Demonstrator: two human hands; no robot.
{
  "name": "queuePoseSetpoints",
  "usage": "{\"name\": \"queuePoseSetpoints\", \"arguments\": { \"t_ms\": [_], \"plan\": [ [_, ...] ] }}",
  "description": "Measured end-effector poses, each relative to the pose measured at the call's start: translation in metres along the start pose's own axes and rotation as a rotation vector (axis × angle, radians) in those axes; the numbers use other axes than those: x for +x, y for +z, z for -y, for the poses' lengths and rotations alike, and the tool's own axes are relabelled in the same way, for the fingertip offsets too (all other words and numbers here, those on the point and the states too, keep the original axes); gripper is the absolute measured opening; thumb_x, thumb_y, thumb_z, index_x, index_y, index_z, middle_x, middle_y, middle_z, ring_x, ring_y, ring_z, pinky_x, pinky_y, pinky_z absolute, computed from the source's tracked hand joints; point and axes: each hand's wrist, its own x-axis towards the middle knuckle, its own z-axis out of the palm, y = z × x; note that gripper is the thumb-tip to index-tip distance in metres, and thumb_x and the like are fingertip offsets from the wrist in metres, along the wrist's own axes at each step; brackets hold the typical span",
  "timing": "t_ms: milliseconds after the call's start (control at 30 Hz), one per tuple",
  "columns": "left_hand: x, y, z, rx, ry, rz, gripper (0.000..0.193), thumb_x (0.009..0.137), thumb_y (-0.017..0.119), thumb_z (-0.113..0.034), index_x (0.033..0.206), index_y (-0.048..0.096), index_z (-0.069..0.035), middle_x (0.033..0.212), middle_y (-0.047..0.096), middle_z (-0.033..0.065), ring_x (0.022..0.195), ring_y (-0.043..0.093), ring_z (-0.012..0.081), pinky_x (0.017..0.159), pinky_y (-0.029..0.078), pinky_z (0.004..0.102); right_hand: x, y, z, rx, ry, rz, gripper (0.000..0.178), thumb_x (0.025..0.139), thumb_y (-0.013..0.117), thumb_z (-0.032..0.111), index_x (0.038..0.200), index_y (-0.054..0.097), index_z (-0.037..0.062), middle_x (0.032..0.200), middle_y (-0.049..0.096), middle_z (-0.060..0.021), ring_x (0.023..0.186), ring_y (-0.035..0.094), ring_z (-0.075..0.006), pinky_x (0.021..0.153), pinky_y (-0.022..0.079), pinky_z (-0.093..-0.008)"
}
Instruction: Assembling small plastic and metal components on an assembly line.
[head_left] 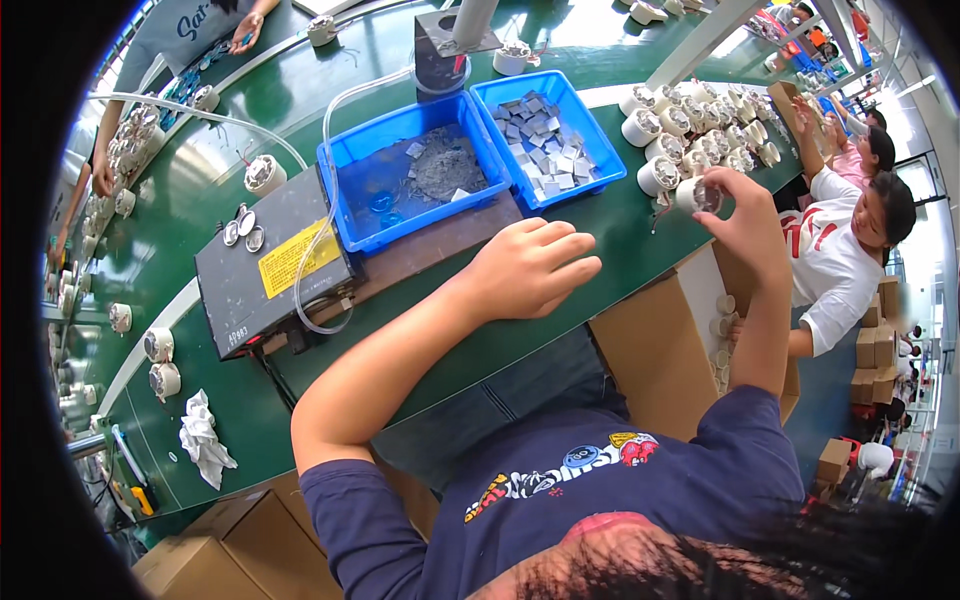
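Observation:
My right hand [748,222] reaches to the right side of the green bench. Its thumb and fingers close round a white cylindrical housing [693,197] at the near edge of a cluster of similar white housings [665,145]. In front of my chest, my left hand [528,268] is held above the bench edge with its fingers curled together. Whatever it might hold is hidden from view. Beyond it are a blue tray [492,150] with grey powder inside and a second blue tray [612,172] full of small square grey pieces [540,135].
A dark box-shaped device [240,310] with a yellow label and a clear hose [328,150] stands left of the trays. A crumpled white cloth [204,440] lies at the left. Cardboard boxes [645,350] stand below the bench. A co-worker in white [835,260] is at the right.

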Motion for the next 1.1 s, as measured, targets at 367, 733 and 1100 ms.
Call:
{"name": "queuePoseSetpoints", "arguments": {
  "t_ms": [367, 733, 1100],
  "plan": [
    [0.034, -0.037, -0.008, 0.027, -0.438, -0.311, 0.083, 0.070, 0.100, -0.022, 0.142, 0.062, -0.006, 0.137, 0.067, 0.0171, 0.121, 0.069, 0.0402, 0.100, 0.059, 0.0488, 0.051, 0.022, 0.123, 0.454, -0.530, 0.119, 0.047, 0.071, 0.097, 0.014, 0.111, 0.075, 0.0027, 0.115, 0.079, -0.0113, 0.095, 0.076, -0.0240, 0.089, 0.062, -0.0364],
    [0.031, -0.066, 0.012, 0.048, -0.741, -0.474, 0.074, 0.073, 0.097, -0.002, 0.140, 0.066, -0.002, 0.126, 0.059, 0.0172, 0.111, 0.066, 0.0352, 0.095, 0.058, 0.0441, 0.138, 0.067, 0.145, 0.760, -0.510, 0.466, 0.037, 0.082, 0.093, 0.008, 0.112, 0.072, -0.0012, 0.103, 0.076, -0.0073, 0.092, 0.075, -0.0140, 0.088, 0.062, -0.0322],
    [0.028, -0.087, 0.030, 0.020, -0.958, -0.500, 0.069, 0.074, 0.099, -0.012, 0.135, 0.070, 0.001, 0.126, 0.067, 0.0173, 0.118, 0.069, 0.0320, 0.100, 0.058, 0.0409, 0.161, 0.120, 0.141, 1.027, -0.402, 0.368, 0.025, 0.099, 0.074, 0.002, 0.123, 0.070, -0.0035, 0.109, 0.076, -0.0078, 0.103, 0.072, -0.0129, 0.092, 0.060, -0.0308]
  ]
}}
